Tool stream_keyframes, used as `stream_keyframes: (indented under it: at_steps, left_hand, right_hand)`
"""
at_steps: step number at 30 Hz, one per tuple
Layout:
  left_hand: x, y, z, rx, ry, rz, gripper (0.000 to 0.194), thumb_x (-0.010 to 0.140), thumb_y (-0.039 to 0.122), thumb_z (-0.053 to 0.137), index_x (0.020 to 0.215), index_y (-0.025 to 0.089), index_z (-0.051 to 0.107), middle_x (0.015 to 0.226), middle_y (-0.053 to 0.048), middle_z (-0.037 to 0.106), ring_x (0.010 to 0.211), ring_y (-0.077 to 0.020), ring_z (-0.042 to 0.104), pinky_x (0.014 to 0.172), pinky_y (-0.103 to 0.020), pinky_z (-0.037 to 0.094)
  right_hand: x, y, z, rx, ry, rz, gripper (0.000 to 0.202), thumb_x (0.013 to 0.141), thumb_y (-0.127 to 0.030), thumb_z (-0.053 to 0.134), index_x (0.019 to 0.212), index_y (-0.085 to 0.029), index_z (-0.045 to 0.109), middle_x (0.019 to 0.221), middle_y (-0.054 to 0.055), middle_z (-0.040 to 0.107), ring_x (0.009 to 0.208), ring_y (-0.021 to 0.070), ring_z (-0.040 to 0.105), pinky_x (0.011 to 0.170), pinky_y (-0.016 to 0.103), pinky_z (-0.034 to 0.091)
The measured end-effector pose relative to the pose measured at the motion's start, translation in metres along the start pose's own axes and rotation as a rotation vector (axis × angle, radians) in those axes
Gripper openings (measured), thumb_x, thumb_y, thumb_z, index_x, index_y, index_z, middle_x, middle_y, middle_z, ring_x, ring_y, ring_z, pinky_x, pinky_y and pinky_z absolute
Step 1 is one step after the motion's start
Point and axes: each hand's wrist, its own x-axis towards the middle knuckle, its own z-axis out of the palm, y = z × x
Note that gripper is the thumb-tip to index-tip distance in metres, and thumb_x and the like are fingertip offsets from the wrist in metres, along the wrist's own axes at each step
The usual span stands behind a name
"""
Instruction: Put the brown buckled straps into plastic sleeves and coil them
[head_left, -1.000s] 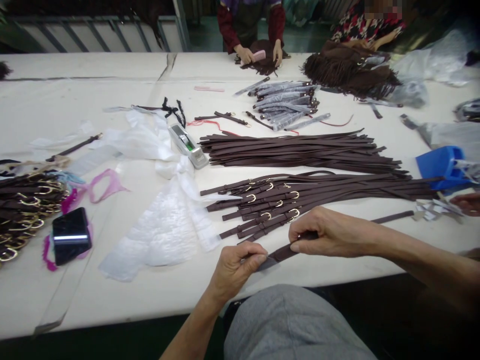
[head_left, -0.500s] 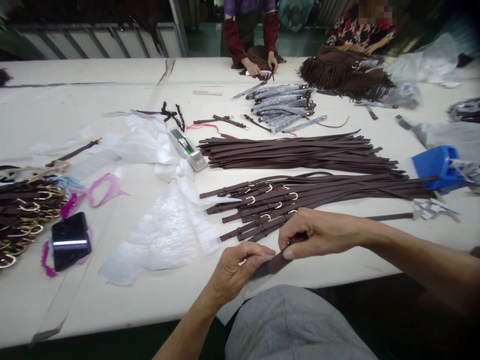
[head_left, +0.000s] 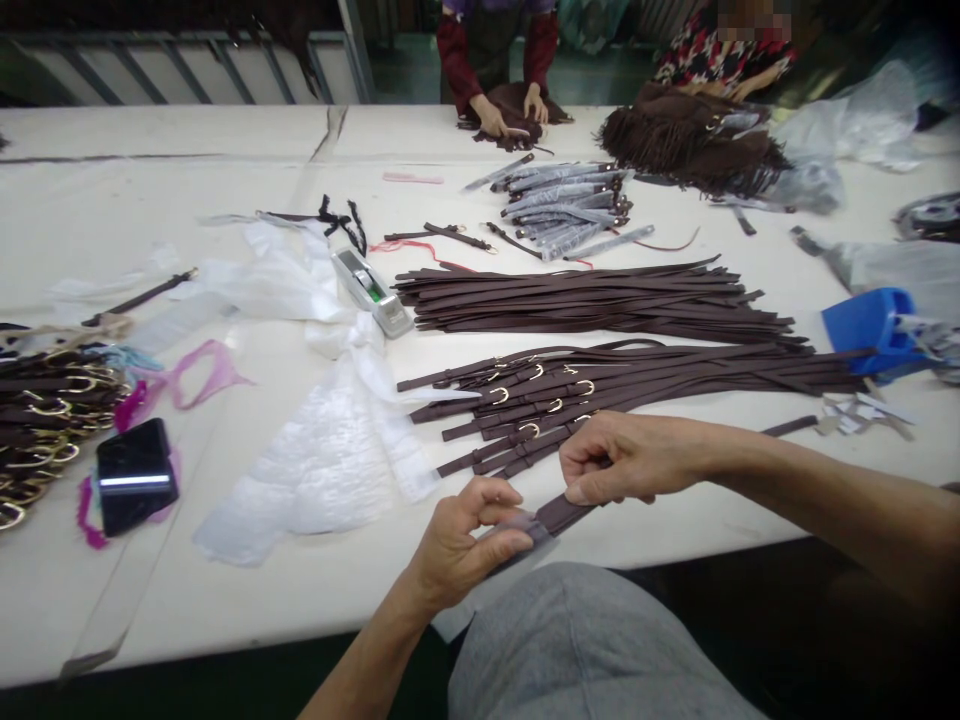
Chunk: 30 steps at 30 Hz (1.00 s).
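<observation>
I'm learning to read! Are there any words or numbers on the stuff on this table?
None can be read. The tape dispenser has a small green patch, too blurred to tell. The dark phone shows only a bright glare stripe. The brown strap shows no print.

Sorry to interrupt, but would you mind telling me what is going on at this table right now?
A person seated at the white table holds one dark brown strap between both hands: the left hand pinches its near end, which seems to sit in a clear sleeve, and the right hand grips it further along. Just beyond lie a pile of buckled straps and a stack of plain straps. Across the table, another person's hands press on a dark fringed piece.
</observation>
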Motion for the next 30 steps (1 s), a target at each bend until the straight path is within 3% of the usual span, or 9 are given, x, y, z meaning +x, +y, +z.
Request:
stream_keyframes:
  at_steps: [5,10,14,16,18,21,24,27,30]
  left_hand:
    - [0.002,-0.002,0.006,0.005,0.02,-0.14,0.02,0.084,0.036,0.051,0.081,0.017,0.047,0.058,0.004,0.053,0.048,-0.0059,0.044,0.045,-0.016,0.031]
    - [0.008,-0.001,0.016,-0.136,0.047,-0.195,0.023,0.084,0.041,0.048,0.081,0.018,0.045,0.064,0.003,0.054,0.048,-0.007,0.051,0.042,-0.015,0.036]
    - [0.004,0.0,0.013,-0.161,0.187,-0.22,0.022,0.086,0.04,0.046,0.081,0.019,0.043,0.048,0.01,0.042,0.031,-0.0038,0.038,0.031,-0.013,0.027]
    - [0.002,-0.001,0.009,-0.09,0.221,-0.193,0.021,0.086,0.038,0.046,0.079,0.019,0.044,0.048,0.009,0.04,0.034,-0.0037,0.039,0.034,-0.014,0.029]
    - [0.001,0.0,0.007,-0.003,0.196,-0.139,0.02,0.086,0.036,0.048,0.078,0.017,0.047,0.055,0.006,0.045,0.044,-0.0048,0.045,0.043,-0.015,0.035]
    - [0.002,-0.001,0.005,0.076,0.135,-0.057,0.017,0.086,0.031,0.049,0.078,0.016,0.053,0.071,0.001,0.055,0.064,-0.008,0.051,0.059,-0.018,0.04]
    - [0.001,-0.004,0.003,0.006,0.092,-0.008,0.014,0.087,0.029,0.048,0.084,0.017,0.056,0.084,-0.002,0.061,0.077,-0.0113,0.055,0.07,-0.021,0.042]
    - [-0.003,-0.011,0.001,-0.043,0.1,0.023,0.013,0.086,0.028,0.049,0.086,0.017,0.056,0.086,-0.003,0.062,0.077,-0.0118,0.056,0.069,-0.022,0.043]
    - [-0.004,-0.016,0.003,0.047,0.11,0.064,0.011,0.085,0.026,0.051,0.083,0.017,0.057,0.084,-0.003,0.062,0.075,-0.0118,0.055,0.068,-0.022,0.042]
  right_hand:
    - [0.005,-0.006,0.008,-0.149,0.066,-0.039,0.019,0.077,-0.031,0.052,0.069,-0.015,0.056,0.053,-0.004,0.047,0.045,0.0064,0.043,0.039,0.016,0.028]
    - [0.01,-0.026,0.018,-0.364,0.198,-0.179,0.021,0.081,-0.034,0.049,0.079,-0.016,0.058,0.058,-0.002,0.051,0.051,0.008,0.043,0.046,0.019,0.027]
    - [0.0,-0.012,0.0,-0.224,-0.006,-0.197,0.032,0.085,-0.035,0.046,0.111,-0.015,0.049,0.074,0.001,0.058,0.063,0.0107,0.052,0.055,0.02,0.037]
    - [-0.004,0.0,-0.011,-0.12,-0.068,-0.137,0.03,0.085,-0.037,0.048,0.105,-0.014,0.051,0.074,0.001,0.057,0.064,0.0106,0.052,0.055,0.02,0.038]
    - [-0.005,0.008,-0.017,-0.09,-0.027,-0.094,0.026,0.084,-0.038,0.049,0.09,-0.014,0.054,0.07,-0.001,0.055,0.06,0.0092,0.05,0.051,0.019,0.036]
    - [-0.004,0.005,-0.019,-0.184,0.067,-0.142,0.02,0.08,-0.035,0.056,0.08,-0.015,0.058,0.067,-0.003,0.054,0.059,0.0079,0.046,0.051,0.019,0.032]
    - [-0.003,0.0,-0.021,-0.14,0.043,-0.135,0.021,0.08,-0.036,0.056,0.08,-0.015,0.059,0.065,-0.003,0.054,0.057,0.0073,0.045,0.049,0.018,0.031]
    - [-0.001,0.001,-0.023,0.037,0.037,-0.069,0.029,0.079,-0.043,0.056,0.079,-0.015,0.057,0.064,-0.003,0.052,0.055,0.0068,0.043,0.047,0.018,0.032]
    - [0.004,0.006,-0.019,0.203,0.092,-0.002,0.032,0.075,-0.046,0.059,0.074,-0.014,0.053,0.059,-0.004,0.048,0.05,0.0059,0.04,0.044,0.017,0.03]
